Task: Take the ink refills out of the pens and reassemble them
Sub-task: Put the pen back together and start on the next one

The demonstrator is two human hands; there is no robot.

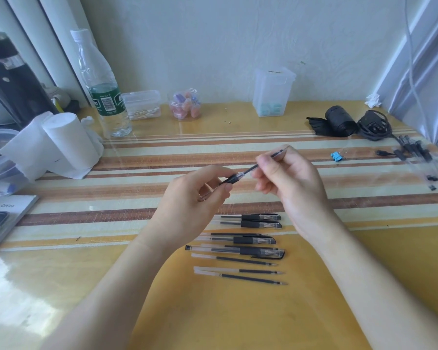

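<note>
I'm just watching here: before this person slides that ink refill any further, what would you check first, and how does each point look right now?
1. Left hand holds the pen barrel firmly: ok, fingers wrap it.
2. Right hand pinches the refill: ok, fingertips close on it.
3. Refill lines up with the barrel: ok, they form one straight line.
4. Refill tip undamaged: cannot tell, too small and partly hidden by the fingers.
5. Space on the table for set-down: ok, bare surface beside the loose refills.
6. Remaining pens out of the hands' way: ok, they lie below the hands, untouched.
</note>
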